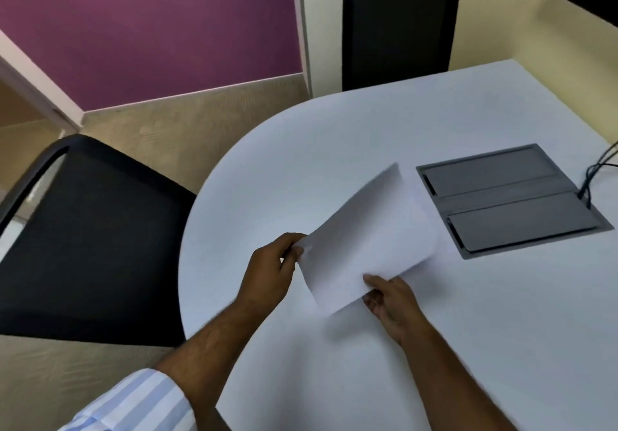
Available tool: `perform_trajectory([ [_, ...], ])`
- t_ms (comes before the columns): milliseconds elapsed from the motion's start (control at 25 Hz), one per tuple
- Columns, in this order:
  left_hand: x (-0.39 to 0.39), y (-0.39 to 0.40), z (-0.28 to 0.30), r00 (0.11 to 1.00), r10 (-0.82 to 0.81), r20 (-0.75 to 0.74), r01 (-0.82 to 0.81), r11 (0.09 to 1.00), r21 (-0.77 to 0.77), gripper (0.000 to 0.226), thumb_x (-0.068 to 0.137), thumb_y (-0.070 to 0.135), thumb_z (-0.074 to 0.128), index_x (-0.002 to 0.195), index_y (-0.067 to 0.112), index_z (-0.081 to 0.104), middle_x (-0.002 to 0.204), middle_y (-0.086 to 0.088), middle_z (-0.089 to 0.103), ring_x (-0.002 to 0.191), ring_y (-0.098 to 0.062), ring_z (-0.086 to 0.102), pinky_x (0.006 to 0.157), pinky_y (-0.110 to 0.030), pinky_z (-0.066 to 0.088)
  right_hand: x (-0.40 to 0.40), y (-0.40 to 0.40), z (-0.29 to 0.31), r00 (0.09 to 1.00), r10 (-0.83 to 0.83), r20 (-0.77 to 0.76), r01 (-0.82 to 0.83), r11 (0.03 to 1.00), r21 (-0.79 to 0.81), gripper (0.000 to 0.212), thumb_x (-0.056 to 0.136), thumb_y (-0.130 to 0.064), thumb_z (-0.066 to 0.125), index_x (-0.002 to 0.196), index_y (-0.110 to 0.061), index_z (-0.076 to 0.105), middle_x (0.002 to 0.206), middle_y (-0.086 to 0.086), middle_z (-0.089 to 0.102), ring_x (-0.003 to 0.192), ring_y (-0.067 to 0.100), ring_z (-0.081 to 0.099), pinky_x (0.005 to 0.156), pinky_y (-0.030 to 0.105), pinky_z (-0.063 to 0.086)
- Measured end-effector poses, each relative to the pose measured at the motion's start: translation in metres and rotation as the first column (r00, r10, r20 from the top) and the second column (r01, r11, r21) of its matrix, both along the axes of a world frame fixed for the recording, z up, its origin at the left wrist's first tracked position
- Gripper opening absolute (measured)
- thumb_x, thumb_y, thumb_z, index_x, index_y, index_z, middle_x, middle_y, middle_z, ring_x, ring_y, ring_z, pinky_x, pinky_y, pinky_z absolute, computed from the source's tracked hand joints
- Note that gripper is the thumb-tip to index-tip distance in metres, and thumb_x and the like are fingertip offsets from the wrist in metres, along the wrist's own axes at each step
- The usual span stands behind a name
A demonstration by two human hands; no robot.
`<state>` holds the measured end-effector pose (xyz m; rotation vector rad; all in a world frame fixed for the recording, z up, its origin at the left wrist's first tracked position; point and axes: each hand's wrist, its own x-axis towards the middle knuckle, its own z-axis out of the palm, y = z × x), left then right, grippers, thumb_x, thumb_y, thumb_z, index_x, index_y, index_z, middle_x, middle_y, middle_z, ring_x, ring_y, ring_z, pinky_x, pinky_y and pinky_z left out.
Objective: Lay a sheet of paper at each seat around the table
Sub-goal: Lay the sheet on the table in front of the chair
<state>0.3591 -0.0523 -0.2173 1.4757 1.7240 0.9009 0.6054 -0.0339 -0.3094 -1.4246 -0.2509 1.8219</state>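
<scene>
Both my hands hold white paper (364, 240) a little above the white table (301, 150), near its rounded left end. My left hand (271, 270) pinches the paper's near-left corner. My right hand (391, 300) grips its near edge, thumb on top. The paper is blurred; I cannot tell whether it is one sheet or a few. A black chair (83, 240) stands at the table's left end and another black chair (398, 29) at the far side. No sheet lies on the table in front of either chair.
A grey cable hatch (511, 200) is set into the tabletop to the right of the paper, with black cables (598, 170) running from its far right corner. A purple wall panel (150, 23) and beige floor lie beyond the table.
</scene>
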Motion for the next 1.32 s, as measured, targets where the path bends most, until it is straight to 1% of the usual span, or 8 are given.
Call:
perform_trajectory([
  [200, -0.045, -0.012, -0.003, 0.935, 0.337, 0.107, -0.339, 0.941, 0.002, 0.024, 0.102, 0.028, 0.057, 0.119, 0.042, 0.067, 0.101, 0.021, 0.074, 0.090, -0.014, 0.072, 0.084, -0.051, 0.064, -0.061, -0.048, 0.014, 0.994, 0.007, 0.110, -0.011, 0.999, 0.040, 0.026, 0.089, -0.003, 0.079, 0.114, -0.002, 0.071, 0.106, 0.016, 0.076, 0.091, 0.026, 0.072, 0.077, 0.037, 0.063],
  [360, -0.075, -0.012, -0.001, 0.809, 0.508, 0.295, -0.492, 0.860, -0.134, 0.029, 0.103, 0.026, 0.063, 0.128, 0.038, 0.061, 0.098, 0.002, 0.076, 0.090, -0.020, 0.074, 0.077, -0.051, 0.066, -0.108, -0.061, 0.026, 0.986, -0.063, 0.154, 0.049, 0.994, 0.098, 0.030, 0.090, -0.005, 0.079, 0.119, -0.007, 0.071, 0.109, 0.013, 0.077, 0.099, 0.030, 0.074, 0.072, 0.036, 0.063],
  [480, -0.096, -0.023, -0.014, 0.750, 0.531, 0.395, -0.444, 0.846, -0.295, 0.052, 0.098, 0.019, 0.070, 0.144, 0.032, 0.050, 0.110, -0.007, 0.075, 0.100, -0.026, 0.075, 0.077, -0.050, 0.067, -0.140, -0.054, 0.033, 0.976, -0.087, 0.199, 0.064, 0.991, 0.119, 0.028, 0.091, -0.006, 0.078, 0.118, -0.008, 0.071, 0.109, 0.014, 0.076, 0.099, 0.028, 0.074, 0.071, 0.034, 0.063],
  [640, -0.121, -0.040, -0.029, 0.811, 0.456, 0.367, -0.307, 0.865, -0.397, 0.079, 0.091, 0.008, 0.076, 0.146, 0.045, 0.035, 0.111, -0.006, 0.071, 0.099, -0.024, 0.075, 0.081, -0.044, 0.067, -0.180, -0.042, 0.033, 0.975, -0.095, 0.202, 0.080, 0.993, 0.085, 0.028, 0.090, -0.008, 0.080, 0.116, -0.002, 0.070, 0.113, 0.018, 0.072, 0.099, 0.028, 0.073, 0.072, 0.033, 0.064],
  [920, -0.181, 0.003, -0.058, 0.877, 0.425, 0.225, -0.346, 0.882, -0.320, 0.016, 0.091, 0.005, 0.075, 0.096, 0.019, 0.067, 0.090, 0.003, 0.070, 0.071, -0.015, 0.059, 0.061, -0.021, 0.049, -0.234, -0.016, 0.021, 0.973, -0.107, 0.206, 0.122, 0.990, -0.065, 0.015, 0.098, -0.014, 0.072, 0.097, -0.004, 0.062, 0.097, 0.012, 0.066, 0.089, 0.023, 0.068, 0.079, 0.036, 0.062],
  [1040, -0.197, 0.014, -0.081, 0.897, 0.414, 0.157, -0.349, 0.879, -0.324, 0.012, 0.092, 0.003, 0.072, 0.095, 0.015, 0.077, 0.093, 0.006, 0.074, 0.070, -0.011, 0.059, 0.058, -0.007, 0.045, -0.249, -0.002, 0.010, 0.958, -0.053, 0.282, 0.083, 0.992, -0.096, 0.018, 0.096, -0.016, 0.075, 0.092, -0.006, 0.060, 0.090, 0.010, 0.068, 0.080, 0.019, 0.068, 0.074, 0.033, 0.061],
  [1160, -0.209, 0.015, -0.101, 0.893, 0.425, 0.146, -0.344, 0.855, -0.388, 0.025, 0.092, 0.006, 0.075, 0.113, 0.018, 0.077, 0.115, 0.003, 0.075, 0.082, -0.009, 0.064, 0.074, -0.011, 0.053, -0.261, 0.006, -0.002, 0.940, -0.021, 0.340, 0.069, 0.989, -0.132, 0.021, 0.096, -0.017, 0.075, 0.086, -0.008, 0.059, 0.085, 0.010, 0.069, 0.072, 0.017, 0.067, 0.064, 0.031, 0.055],
  [1320, -0.225, 0.007, -0.126, 0.923, 0.352, 0.152, -0.223, 0.815, -0.535, 0.061, 0.087, 0.001, 0.079, 0.145, 0.009, 0.061, 0.141, -0.006, 0.063, 0.130, -0.022, 0.061, 0.109, -0.029, 0.049, -0.274, 0.005, -0.019, 0.927, 0.020, 0.376, 0.073, 0.970, -0.231, 0.015, 0.096, -0.016, 0.075, 0.089, -0.005, 0.068, 0.084, 0.010, 0.072, 0.070, 0.019, 0.064, 0.058, 0.030, 0.051],
])
